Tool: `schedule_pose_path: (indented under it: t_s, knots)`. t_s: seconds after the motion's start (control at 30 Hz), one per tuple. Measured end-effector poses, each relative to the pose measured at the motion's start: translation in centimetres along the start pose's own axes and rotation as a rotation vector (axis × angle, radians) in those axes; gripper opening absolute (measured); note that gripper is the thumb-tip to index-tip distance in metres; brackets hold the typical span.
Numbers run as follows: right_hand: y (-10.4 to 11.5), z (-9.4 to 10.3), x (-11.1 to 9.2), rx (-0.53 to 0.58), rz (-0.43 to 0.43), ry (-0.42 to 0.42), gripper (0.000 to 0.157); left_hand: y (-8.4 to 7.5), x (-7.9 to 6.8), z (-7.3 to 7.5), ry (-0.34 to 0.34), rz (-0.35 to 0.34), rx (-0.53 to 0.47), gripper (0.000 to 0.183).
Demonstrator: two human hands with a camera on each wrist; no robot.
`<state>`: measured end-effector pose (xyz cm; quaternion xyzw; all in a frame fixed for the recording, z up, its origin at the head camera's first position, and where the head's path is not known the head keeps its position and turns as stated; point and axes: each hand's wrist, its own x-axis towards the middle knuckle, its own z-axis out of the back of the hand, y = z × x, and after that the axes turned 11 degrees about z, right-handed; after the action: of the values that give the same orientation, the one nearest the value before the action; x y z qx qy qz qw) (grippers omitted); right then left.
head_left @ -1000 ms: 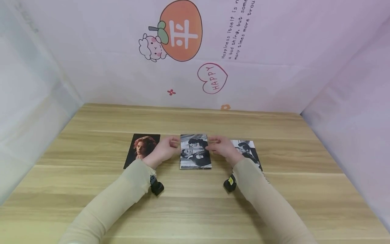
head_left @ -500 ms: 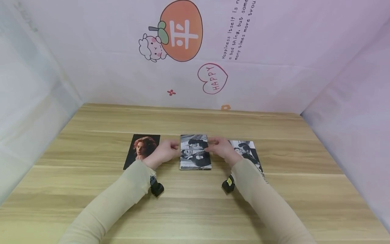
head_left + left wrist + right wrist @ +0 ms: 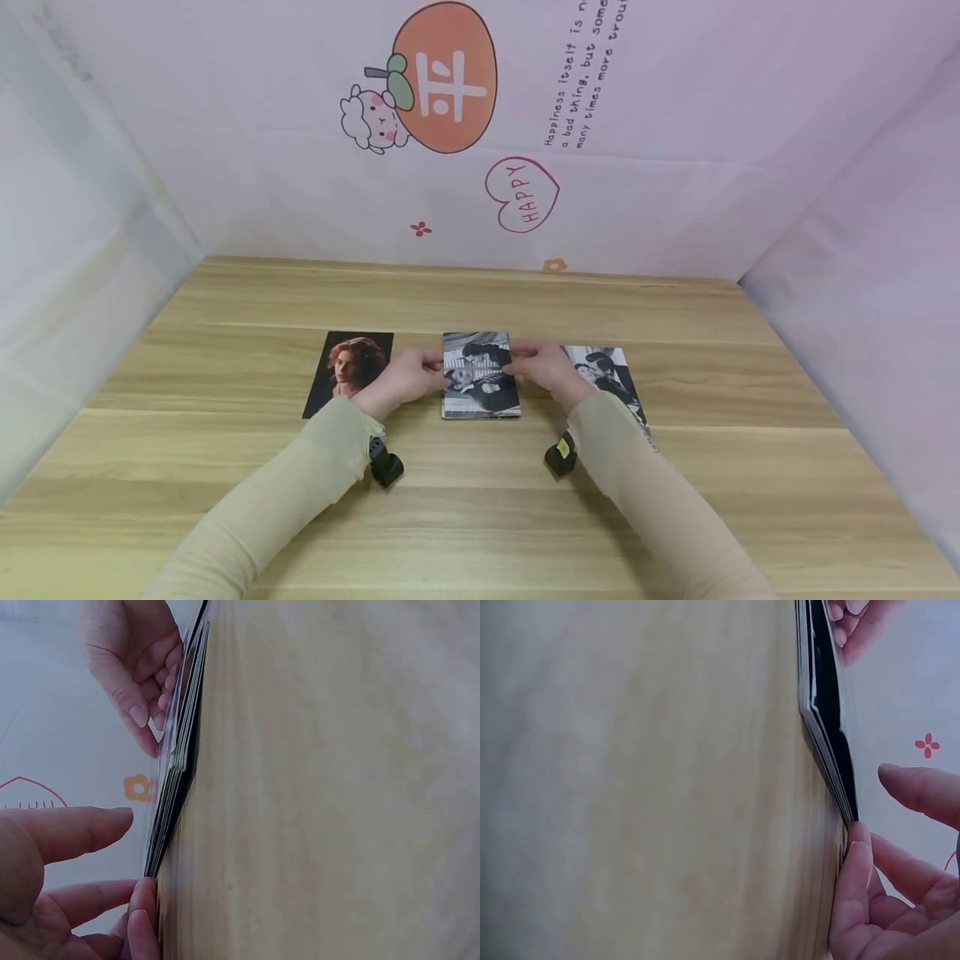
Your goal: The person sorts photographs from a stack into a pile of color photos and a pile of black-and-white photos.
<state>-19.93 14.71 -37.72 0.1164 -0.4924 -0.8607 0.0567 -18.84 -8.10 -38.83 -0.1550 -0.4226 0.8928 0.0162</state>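
A stack of photo cards (image 3: 481,375), topped by a black-and-white picture of people, lies between both hands at the table's middle. My left hand (image 3: 408,375) is at its left edge; in the left wrist view the fingertips (image 3: 146,892) touch the cards' edge, with the thumb raised apart from them. At the opposite edge is my right hand (image 3: 549,367). In the right wrist view its fingertips (image 3: 859,834) meet the stack's edge while the thumb stands off. The card edges look slightly fanned in both wrist views.
A dark photo card (image 3: 351,367) of a red-haired person lies to the left, partly under the left forearm. Another black-and-white photo card (image 3: 611,375) lies to the right, partly covered by the right arm. Behind the wooden table (image 3: 480,517) hangs a printed white cloth (image 3: 645,208).
My left hand has moved slightly in toward the stack, its fingertips now at the edge. The right hand has shifted slightly left. The stack stays nearly in place.
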Motion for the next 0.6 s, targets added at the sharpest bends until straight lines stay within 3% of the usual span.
schedule_pose_path:
  t_s: [0.33,0.6]
  knots:
    - [-0.1,0.0,0.1,-0.010,-0.012,-0.009,0.050,-0.1,0.0,0.0,0.009,0.001,-0.012,0.030]
    - [-1.6,0.1,1.1,-0.001,0.005,-0.021,0.047,-0.4,-0.2,0.1,0.019,0.017,-0.015,0.039]
